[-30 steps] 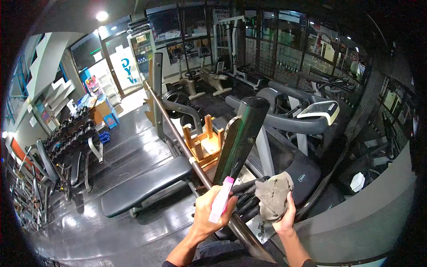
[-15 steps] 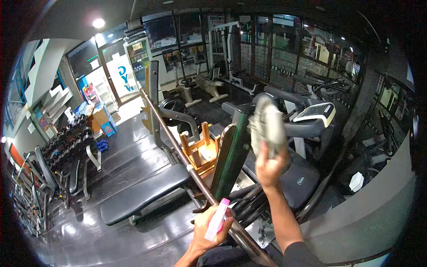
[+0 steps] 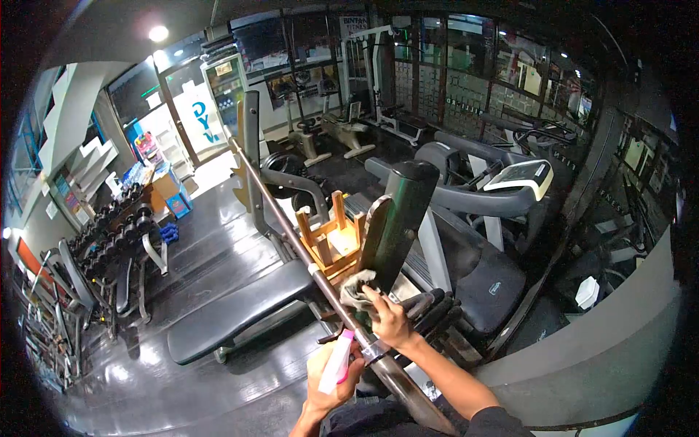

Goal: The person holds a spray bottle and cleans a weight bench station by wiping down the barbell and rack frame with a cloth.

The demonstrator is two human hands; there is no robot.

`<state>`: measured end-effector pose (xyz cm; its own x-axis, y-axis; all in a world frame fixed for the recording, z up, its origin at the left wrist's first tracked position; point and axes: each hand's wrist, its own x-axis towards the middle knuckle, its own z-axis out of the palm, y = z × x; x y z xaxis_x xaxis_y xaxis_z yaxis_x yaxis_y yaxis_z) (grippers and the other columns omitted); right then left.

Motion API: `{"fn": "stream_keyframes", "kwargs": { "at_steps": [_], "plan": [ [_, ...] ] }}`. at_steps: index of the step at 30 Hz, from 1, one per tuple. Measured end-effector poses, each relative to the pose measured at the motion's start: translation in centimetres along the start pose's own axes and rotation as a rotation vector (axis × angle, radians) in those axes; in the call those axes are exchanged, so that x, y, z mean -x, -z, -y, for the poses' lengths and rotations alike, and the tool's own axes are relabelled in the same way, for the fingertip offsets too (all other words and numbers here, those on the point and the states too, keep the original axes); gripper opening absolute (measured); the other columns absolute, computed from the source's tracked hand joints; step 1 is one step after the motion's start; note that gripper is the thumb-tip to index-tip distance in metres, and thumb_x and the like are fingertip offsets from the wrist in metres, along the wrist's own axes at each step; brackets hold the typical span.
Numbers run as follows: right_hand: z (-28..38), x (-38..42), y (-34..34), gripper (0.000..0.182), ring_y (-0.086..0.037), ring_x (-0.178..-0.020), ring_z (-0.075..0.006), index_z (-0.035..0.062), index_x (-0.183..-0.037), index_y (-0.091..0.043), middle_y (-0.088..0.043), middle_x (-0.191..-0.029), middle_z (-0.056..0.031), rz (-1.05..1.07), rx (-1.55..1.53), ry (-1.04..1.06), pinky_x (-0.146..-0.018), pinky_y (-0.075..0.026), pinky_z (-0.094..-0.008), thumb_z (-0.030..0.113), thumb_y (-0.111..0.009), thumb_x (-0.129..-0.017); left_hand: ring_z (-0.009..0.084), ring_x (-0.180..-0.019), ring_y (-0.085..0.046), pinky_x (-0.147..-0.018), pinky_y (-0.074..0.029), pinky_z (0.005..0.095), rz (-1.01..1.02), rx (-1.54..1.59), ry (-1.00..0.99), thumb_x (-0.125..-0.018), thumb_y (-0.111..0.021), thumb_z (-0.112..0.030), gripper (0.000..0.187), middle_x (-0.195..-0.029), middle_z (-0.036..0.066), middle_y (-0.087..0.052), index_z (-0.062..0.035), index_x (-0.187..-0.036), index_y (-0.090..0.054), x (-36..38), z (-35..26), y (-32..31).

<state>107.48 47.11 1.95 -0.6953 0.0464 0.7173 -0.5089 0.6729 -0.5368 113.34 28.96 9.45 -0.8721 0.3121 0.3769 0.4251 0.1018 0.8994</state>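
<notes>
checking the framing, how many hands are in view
2: the left hand, at the lower middle, grips a pink-and-white bottle; the right hand, higher and to its right, holds a grey cloth beside the long bar. No others show.

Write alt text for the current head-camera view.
A person's right hand holds a crumpled grey cloth close to a metal bar, while the left hand grips what looks like a pink-and-white spray bottle. Around them are a black padded bench and a treadmill.
</notes>
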Motion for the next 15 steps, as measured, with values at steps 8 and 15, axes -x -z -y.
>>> {"fn": "stream_keyframes", "kwargs": {
  "at_steps": [8, 15],
  "plan": [
    [0.3, -0.6, 3.7, 0.024, -0.053, -0.089, -0.0177, -0.0019, -0.106, -0.054, -0.059, -0.098, -0.0083, -0.15, -0.308, -0.629, -0.084, -0.041, -0.0283, 0.017, -0.054, -0.092, 0.0237, -0.069, -0.062, -0.065, -0.048, 0.0321, 0.034, 0.042, 0.051, -0.077, -0.07, -0.01, 0.026, -0.079, 0.01, -0.065, 0.0011, -0.099, -0.061, 0.8, 0.6, 1.3],
    [3.1, -11.2, 5.3, 0.049, -0.062, -0.092, -0.0369, 0.002, -0.125, -0.05, -0.06, -0.109, -0.0224, -0.374, 0.392, 0.076, -0.082, -0.05, -0.0404, -0.005, -0.059, -0.078, 0.0226, -0.068, -0.062, -0.066, -0.049, 0.0315, 0.067, -0.086, -0.014, -0.076, -0.07, -0.008, 0.025, -0.079, 0.01, -0.064, 0.0005, -0.098, -0.061, 0.2, -0.3, 1.7]
  ]
}}
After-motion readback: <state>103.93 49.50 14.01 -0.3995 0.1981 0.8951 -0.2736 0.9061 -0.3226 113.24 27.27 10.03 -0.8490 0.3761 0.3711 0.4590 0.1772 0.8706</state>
